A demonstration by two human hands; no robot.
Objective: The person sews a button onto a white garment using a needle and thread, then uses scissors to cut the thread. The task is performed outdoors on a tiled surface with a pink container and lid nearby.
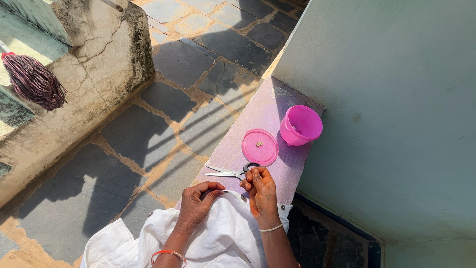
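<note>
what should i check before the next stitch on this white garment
1. White garment held steady: ok, left hand pinches its edge.
2. Needle or thread in right hand: cannot tell, too small to see.
3. Scissors within reach: ok, lying open on the purple ledge just past the hands.
4. Small buttons ready: ok, two sit on the pink lid.
5. Pink cup stable: ok, tilted against the wall, away from the ledge's open edge.

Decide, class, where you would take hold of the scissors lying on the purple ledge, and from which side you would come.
Take the scissors by the dark handle loops, coming from the right, beside the right hand. They lie flat with blades open, tips pointing left, so the handle end is probably the safer grip.
</note>
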